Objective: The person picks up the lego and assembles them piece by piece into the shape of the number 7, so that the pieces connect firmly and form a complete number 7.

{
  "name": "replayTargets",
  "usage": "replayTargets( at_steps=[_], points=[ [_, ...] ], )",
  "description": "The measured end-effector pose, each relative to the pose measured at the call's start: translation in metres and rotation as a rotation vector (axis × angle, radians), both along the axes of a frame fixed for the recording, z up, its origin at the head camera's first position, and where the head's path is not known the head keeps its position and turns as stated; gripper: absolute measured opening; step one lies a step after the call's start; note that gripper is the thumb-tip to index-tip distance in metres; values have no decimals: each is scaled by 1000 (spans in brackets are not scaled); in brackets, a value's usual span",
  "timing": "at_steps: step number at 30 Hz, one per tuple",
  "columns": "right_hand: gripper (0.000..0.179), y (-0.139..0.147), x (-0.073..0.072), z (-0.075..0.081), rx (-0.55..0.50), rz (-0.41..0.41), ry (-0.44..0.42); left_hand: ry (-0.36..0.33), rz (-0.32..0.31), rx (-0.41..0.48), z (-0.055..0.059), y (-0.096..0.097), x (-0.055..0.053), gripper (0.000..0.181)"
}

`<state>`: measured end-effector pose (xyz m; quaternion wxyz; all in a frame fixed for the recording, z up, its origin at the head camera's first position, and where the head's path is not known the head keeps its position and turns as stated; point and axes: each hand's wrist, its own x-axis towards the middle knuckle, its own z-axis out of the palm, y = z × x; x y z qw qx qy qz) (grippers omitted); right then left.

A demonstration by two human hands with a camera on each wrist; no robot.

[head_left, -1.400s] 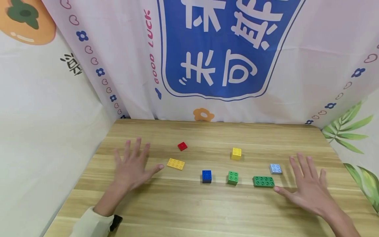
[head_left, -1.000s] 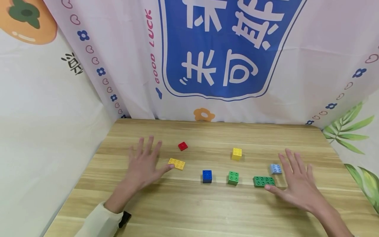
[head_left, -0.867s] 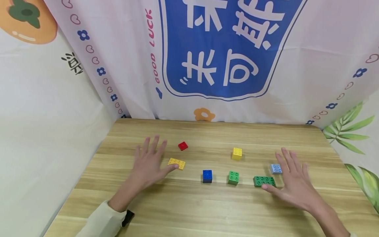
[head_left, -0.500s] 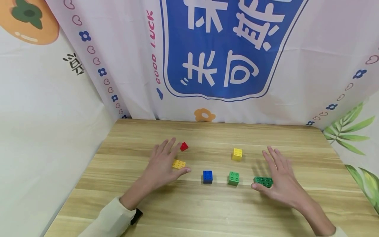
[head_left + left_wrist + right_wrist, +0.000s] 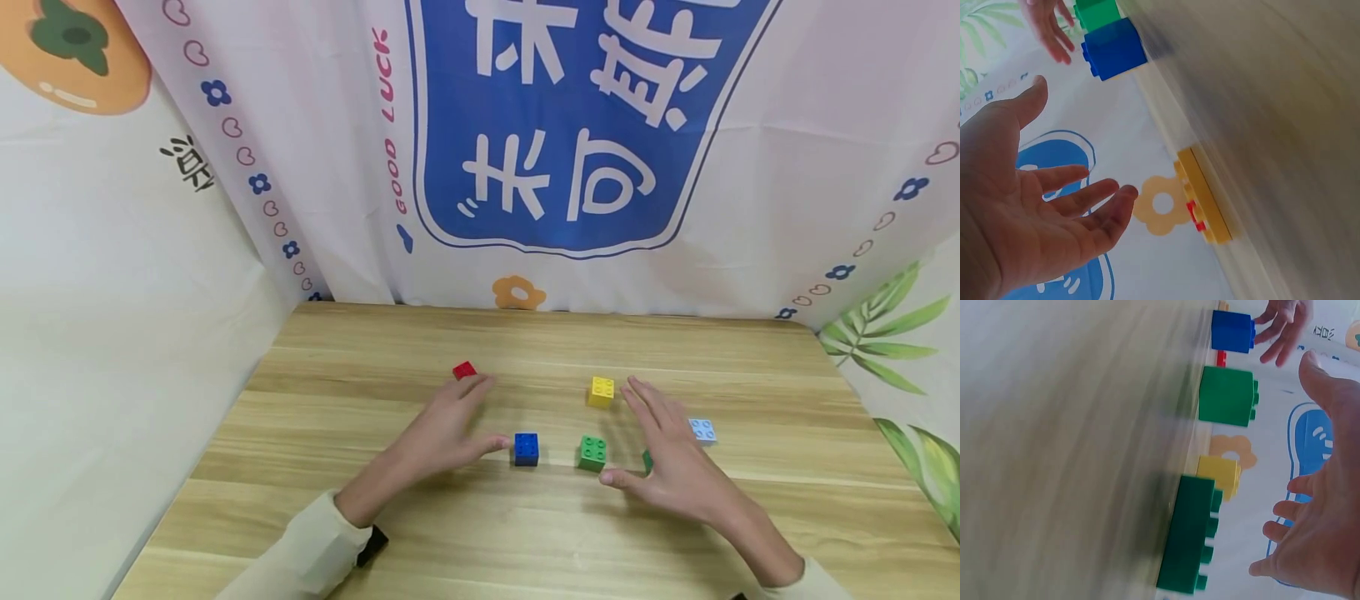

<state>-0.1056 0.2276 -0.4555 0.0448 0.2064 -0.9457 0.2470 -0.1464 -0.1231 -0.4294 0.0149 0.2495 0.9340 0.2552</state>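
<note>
My left hand (image 5: pixel 450 427), fingers loosely spread, hovers above the wooden table and hides the flat orange-yellow toy brick (image 5: pixel 1204 195) from the head view. Its thumb points at a blue brick (image 5: pixel 527 450); the left wrist view shows a gap between them. A small red brick (image 5: pixel 464 370) lies just beyond its fingertips. My right hand (image 5: pixel 675 458), also spread and holding nothing, hangs over the long dark green brick (image 5: pixel 1186 536). Near its thumb sits a square green brick (image 5: pixel 592 452), with a yellow brick (image 5: pixel 601 392) beside its fingertips.
A light blue brick (image 5: pixel 702 431) sits right of my right hand. Printed cloth (image 5: pixel 300 150) walls the back and sides of the wooden table (image 5: pixel 555 533). A black strap piece (image 5: pixel 372 546) shows at my left cuff.
Both hands have moved inward toward the table's middle. The left now covers the orange-yellow brick; the right has passed over the light blue brick, which shows again. The bricks stay where they were.
</note>
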Motion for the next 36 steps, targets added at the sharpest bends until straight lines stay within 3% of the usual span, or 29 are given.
replayTargets(
  at_steps=[10,17,26,36],
  points=[
    [116,-16,2,-1,-23,6,-40,-177,-59,46,-4,13,-1,83],
    [102,-21,3,-1,-30,-4,-94,-226,-125,48,-7,16,-3,69],
    [83,-23,-3,-2,-72,20,-128,-255,-125,71,-10,23,-1,56],
    [57,-16,-16,-1,-94,84,-195,-323,-79,52,-17,30,-2,46]
  ],
)
